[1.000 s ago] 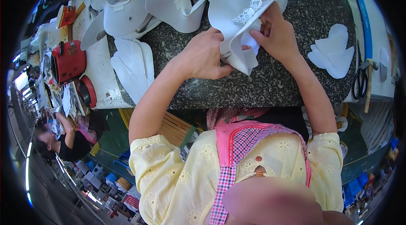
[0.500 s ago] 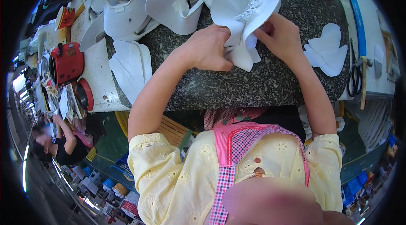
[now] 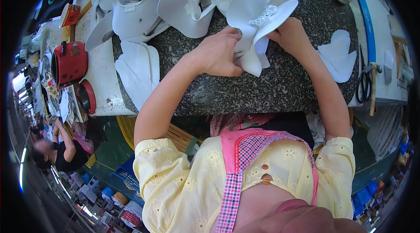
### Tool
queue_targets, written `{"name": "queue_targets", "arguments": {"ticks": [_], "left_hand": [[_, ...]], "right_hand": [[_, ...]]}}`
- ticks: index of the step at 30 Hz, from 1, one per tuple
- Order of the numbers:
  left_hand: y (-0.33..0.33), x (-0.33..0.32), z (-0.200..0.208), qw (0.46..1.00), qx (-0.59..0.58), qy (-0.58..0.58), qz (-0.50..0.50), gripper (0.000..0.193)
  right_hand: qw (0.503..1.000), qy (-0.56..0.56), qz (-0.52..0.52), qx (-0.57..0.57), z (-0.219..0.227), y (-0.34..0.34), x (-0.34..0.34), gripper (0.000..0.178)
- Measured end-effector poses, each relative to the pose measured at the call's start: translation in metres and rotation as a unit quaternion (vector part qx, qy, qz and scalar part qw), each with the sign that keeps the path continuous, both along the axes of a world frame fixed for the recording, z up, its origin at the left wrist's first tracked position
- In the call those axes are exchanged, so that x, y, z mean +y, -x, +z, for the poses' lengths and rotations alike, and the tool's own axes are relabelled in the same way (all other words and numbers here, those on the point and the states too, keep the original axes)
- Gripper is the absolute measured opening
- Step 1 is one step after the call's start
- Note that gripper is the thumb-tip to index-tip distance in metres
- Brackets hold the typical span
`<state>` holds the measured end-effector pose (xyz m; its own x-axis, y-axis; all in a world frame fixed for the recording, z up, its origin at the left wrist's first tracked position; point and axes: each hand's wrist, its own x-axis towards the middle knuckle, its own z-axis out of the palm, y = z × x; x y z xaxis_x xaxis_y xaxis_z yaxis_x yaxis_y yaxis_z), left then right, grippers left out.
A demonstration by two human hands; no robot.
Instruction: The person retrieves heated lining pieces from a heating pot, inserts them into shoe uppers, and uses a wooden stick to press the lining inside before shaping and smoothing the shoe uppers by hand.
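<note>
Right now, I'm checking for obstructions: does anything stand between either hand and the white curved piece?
Nothing visible does: the left hand and right hand both hold the white curved piece, though it hides some fingertips.

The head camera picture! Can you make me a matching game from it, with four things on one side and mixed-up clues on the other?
Things:
1. scissors
2. apron
3. shirt
4. white piece

Clues:
A. pale yellow, with flower shapes
B. held by the left hand and the right hand
C. black handles, near the dark tabletop's right edge
D. pink, with checked parts

Right pairs: 1-C, 2-D, 3-A, 4-B
</note>
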<state>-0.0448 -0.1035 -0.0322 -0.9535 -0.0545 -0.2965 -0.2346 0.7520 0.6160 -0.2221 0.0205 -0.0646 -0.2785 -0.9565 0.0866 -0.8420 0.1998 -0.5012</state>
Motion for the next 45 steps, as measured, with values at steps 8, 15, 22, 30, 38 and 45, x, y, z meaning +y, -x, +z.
{"name": "queue_targets", "arguments": {"ticks": [8, 15, 22, 30, 38, 45], "left_hand": [[0.004, -0.002, -0.007, 1.0, -0.01, -0.014, 0.003, 0.054], [-0.004, -0.003, -0.017, 0.998, 0.05, -0.019, 0.025, 0.06], [0.0, -0.003, -0.014, 0.999, 0.033, -0.036, 0.014, 0.057], [-0.003, 0.0, -0.025, 0.997, 0.031, -0.038, 0.063, 0.057], [-0.004, -0.001, -0.021, 0.997, 0.049, -0.026, 0.053, 0.061], [-0.007, 0.002, -0.021, 0.993, 0.086, -0.032, 0.078, 0.061]], "right_hand": [[0.983, 0.068, 0.011, 0.169, 0.006, 0.045, -0.017, 0.016], [0.989, 0.14, -0.035, 0.045, 0.075, 0.103, 0.024, 0.022], [0.913, -0.181, 0.339, -0.139, 0.076, -0.027, 0.145, 0.034], [0.992, 0.104, 0.026, 0.065, 0.021, 0.001, 0.017, 0.019], [0.971, -0.11, 0.07, 0.199, 0.02, -0.001, -0.015, 0.024], [0.932, 0.159, 0.216, 0.244, -0.005, 0.025, -0.016, 0.023]]}}
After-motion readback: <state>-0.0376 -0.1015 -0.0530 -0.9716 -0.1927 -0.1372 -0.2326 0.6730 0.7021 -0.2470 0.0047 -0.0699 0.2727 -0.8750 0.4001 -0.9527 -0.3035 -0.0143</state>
